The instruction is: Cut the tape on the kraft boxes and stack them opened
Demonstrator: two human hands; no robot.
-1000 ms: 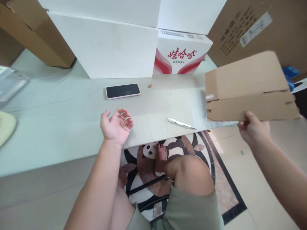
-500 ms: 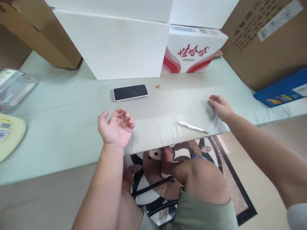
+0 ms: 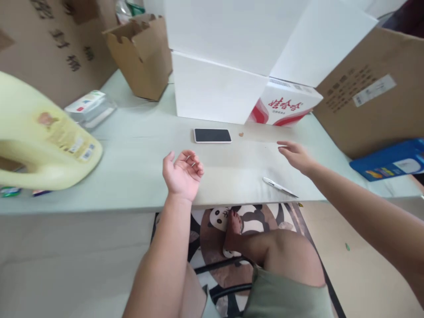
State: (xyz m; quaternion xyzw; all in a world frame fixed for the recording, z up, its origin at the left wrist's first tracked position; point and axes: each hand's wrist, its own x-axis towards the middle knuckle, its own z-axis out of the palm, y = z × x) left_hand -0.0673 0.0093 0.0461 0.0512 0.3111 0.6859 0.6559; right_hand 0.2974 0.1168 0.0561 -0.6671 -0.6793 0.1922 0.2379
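Observation:
My left hand point(image 3: 184, 174) is turned palm up above the front of the table, its fingers loosely curled and apart, with nothing in it. Just beyond it a phone point(image 3: 212, 135) with a dark screen and a pale case lies flat. On the right, my right hand point(image 3: 294, 155) hovers over the tabletop, fingers stretched out and holding nothing. Between the hands, close to the front edge, lies a slim white pen point(image 3: 280, 187), its dark tip pointing right. A small brown scrap point(image 3: 241, 134) rests right of the phone.
White boxes point(image 3: 218, 90) and a red-and-white carton point(image 3: 281, 104) stand at the back of the pale table point(image 3: 132, 176). A yellow jug point(image 3: 62, 137), a clear package point(image 3: 91, 108) and an open cardboard box point(image 3: 145, 62) are left. A blue pack point(image 3: 391, 159) and a large carton point(image 3: 374, 84) are right.
My view has swung left, bringing the yellow jug further into sight. My right hand has shifted slightly toward the back of the table; my left hand keeps its pose. Phone and pen stay put.

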